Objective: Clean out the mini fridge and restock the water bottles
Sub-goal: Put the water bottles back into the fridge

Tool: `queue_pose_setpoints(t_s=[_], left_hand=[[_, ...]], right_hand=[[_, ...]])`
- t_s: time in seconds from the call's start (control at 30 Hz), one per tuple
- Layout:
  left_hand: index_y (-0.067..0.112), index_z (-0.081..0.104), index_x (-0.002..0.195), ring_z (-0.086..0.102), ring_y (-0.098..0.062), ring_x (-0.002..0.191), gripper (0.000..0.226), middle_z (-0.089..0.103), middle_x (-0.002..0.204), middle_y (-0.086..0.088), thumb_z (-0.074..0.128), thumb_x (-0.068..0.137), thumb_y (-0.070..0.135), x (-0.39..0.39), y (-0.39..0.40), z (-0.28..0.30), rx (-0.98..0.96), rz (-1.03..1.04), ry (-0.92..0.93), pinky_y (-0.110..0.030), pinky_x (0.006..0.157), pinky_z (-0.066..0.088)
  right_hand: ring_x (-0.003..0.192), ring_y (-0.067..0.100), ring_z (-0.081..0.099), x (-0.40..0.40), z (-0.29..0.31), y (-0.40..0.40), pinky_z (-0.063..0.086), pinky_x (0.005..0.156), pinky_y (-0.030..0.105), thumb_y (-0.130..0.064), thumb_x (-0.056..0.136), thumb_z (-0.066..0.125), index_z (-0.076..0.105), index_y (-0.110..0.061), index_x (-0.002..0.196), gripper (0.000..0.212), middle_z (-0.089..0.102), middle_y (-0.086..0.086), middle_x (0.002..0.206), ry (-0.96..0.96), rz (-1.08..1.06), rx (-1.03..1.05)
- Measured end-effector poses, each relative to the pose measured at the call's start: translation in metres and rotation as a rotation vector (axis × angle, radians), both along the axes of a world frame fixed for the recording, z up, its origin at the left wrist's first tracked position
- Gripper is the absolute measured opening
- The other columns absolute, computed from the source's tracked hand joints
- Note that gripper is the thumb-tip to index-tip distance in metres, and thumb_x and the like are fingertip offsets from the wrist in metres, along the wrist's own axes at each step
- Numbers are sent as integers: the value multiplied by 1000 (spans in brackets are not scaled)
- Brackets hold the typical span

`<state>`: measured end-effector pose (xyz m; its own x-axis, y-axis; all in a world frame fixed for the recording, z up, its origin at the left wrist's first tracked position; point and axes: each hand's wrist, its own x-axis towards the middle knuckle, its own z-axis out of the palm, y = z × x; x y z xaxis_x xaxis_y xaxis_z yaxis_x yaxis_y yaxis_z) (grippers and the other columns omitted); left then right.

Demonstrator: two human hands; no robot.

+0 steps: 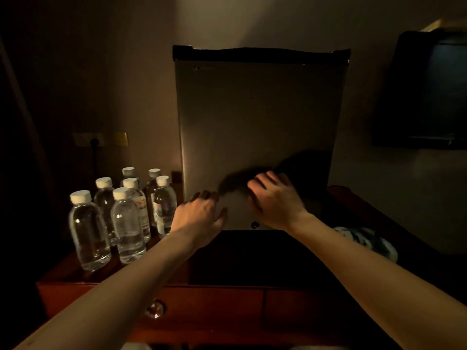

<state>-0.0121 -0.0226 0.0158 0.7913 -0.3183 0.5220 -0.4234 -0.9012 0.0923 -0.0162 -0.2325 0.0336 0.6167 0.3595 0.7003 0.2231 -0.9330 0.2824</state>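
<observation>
Both hands, left [202, 213] and right [275, 198], grip apart, flat on smooth grey fridge door [257, 109].

Mini fridge [255, 117] grey, black top – bottles [126, 223] clear, white caps – cabinet [214, 306] reddish-brown

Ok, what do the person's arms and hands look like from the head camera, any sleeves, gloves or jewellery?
Both forearms are bare up to the frame edge, with no sleeves in view. The left hand and right hand wear no gloves. No watch, bracelet or ring shows, though the dim light and blurred fingers could hide small items.
</observation>
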Motion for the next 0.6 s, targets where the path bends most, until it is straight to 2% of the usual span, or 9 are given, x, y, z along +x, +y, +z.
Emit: queue_pose_setpoints(t_s=[0.1,0.23,0.37,0.43,0.5,0.6], left_hand=[[21,53,125,58,-26,113,45,58,125,-2,44,94,53,1,23,2,-2,29,8,-39,83,51],[19,54,123,56,-24,113,44,56,122,-1,48,93,50,1,50,-2,-18,36,32,-38,83,47],[17,52,109,55,-23,108,32,55,112,-1,50,93,45,3,70,-9,-42,38,42,-38,76,46],[19,52,106,56,-21,103,30,55,110,1,48,92,45,4,79,-14,-58,36,44,-37,74,47],[22,51,104,57,-18,97,27,55,108,4,47,92,45,6,87,-19,-76,26,45,-35,70,47],[24,52,105,57,-15,95,25,55,106,7,47,93,46,8,97,-25,-110,10,36,-35,71,50]], right_hand=[[97,31,57,17,5,41,45,82,40,-34,76,53,66,-13,103,37,64,9,104,56,55,-90],[107,30,57,31,6,82,46,93,40,-33,74,48,67,-11,110,46,63,9,116,140,125,-183],[122,31,54,46,8,115,40,106,45,-29,74,59,65,-9,118,49,61,12,127,218,170,-283],[129,32,50,51,11,129,33,112,48,-29,80,51,64,-7,122,49,60,14,132,213,190,-337],[134,31,45,56,12,141,20,118,47,-29,86,39,62,-8,126,51,57,14,136,188,190,-405],[147,27,23,64,11,157,-6,121,46,-35,96,44,49,-14,140,49,44,9,149,247,114,-474]])
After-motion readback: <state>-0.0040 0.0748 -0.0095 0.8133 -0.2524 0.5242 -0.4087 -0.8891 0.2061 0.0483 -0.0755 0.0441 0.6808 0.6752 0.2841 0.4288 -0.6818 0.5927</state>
